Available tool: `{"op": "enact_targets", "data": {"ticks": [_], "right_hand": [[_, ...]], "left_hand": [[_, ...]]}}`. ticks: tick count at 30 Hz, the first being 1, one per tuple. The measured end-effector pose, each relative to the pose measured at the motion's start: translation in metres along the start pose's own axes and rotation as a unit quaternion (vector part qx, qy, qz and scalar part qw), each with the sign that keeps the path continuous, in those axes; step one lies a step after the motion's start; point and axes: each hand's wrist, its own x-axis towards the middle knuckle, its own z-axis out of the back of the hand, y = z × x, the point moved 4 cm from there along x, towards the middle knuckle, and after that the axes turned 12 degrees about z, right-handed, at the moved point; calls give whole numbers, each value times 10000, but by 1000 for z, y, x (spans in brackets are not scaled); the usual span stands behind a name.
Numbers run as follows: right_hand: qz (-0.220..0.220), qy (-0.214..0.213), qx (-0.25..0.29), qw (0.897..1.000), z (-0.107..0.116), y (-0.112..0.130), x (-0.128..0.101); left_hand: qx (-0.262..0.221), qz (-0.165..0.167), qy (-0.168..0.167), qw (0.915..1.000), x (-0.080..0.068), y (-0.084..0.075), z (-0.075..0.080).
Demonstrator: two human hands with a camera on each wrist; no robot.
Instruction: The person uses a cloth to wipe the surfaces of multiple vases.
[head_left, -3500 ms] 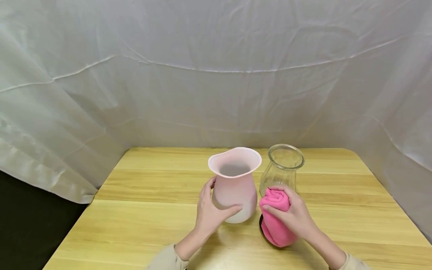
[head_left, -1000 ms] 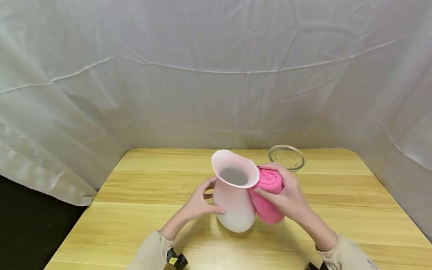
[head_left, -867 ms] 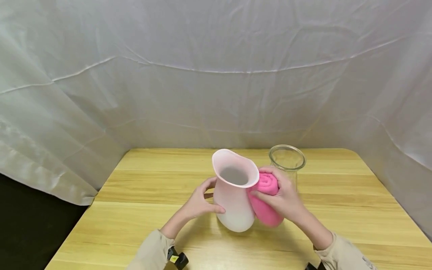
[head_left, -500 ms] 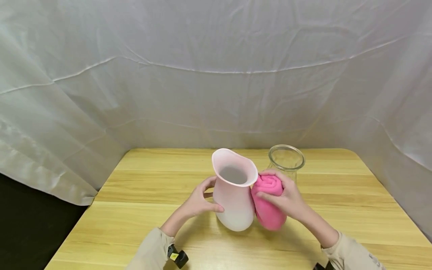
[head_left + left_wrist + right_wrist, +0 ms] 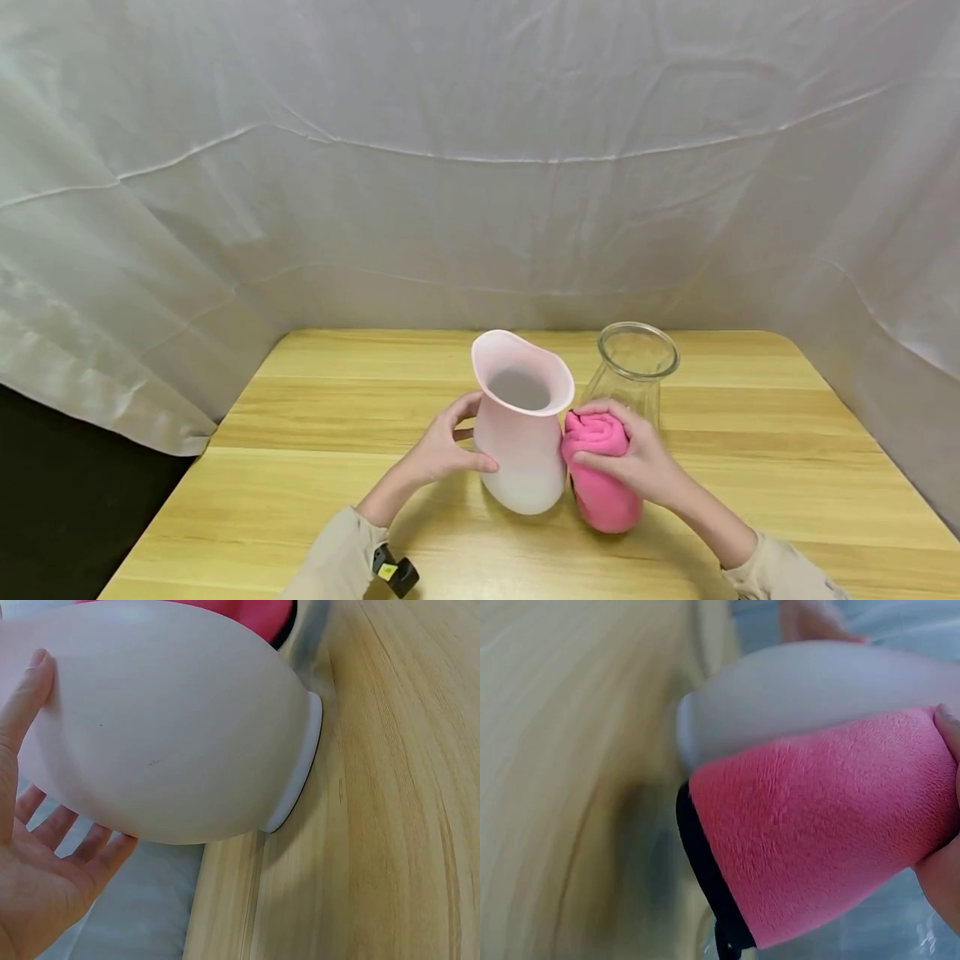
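A frosted vase (image 5: 521,462), pale pink at its wavy rim and white below, leans slightly with its base close to the wooden table. My left hand (image 5: 444,446) holds its left side, thumb in front and fingers behind, as the left wrist view also shows. A rolled pink towel (image 5: 606,500) with fuzzy pile is gripped near its top by my right hand (image 5: 643,458), thumb on the near side. The towel lies along the right side of the vase. In the right wrist view, its lower end has a black trim (image 5: 709,862).
A clear glass vase (image 5: 626,390) stands upright behind the towel, its lower part hidden by the right hand and towel. The wooden table (image 5: 315,408) reaches back to a pale grey curtain (image 5: 480,242). A dark area lies beyond the table's left edge.
Over the last second the right hand has moved the towel down along the vase's right side, toward the person. Since the oldest frame, the vase has tilted; the left hand stays on it.
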Motion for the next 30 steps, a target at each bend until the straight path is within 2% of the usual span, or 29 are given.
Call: {"op": "enact_targets", "data": {"ticks": [4, 10, 14, 17, 22, 24, 26, 30], "right_hand": [[78, 53, 277, 9996, -6, 1, -7], [-538, 194, 412, 9975, -11, -5, -24], [-396, 157, 299, 9986, -11, -5, -21], [-361, 419, 30, 9985, -12, -7, -25], [-649, 824, -289, 9941, -11, -11, -34], [-719, 727, -243, 9945, -6, -7, -30], [-587, 498, -308, 9966, -1, 1, -21], [-28, -10, -476, 9989, 10, 27, 6]], "left_hand": [[7, -21, -10, 10000, 2, 8, 0], [-1, 23, 9, 10000, 1, 10, -1], [-23, 57, -14, 10000, 1, 8, 0], [-21, 77, 3, 10000, -1, 2, -1], [72, 96, -35, 9999, -9, -17, -4], [161, 97, -80, 9998, -10, -18, -4], [262, 85, -132, 9995, -11, -20, -4], [443, 96, -352, 9983, -13, -24, -3]]}}
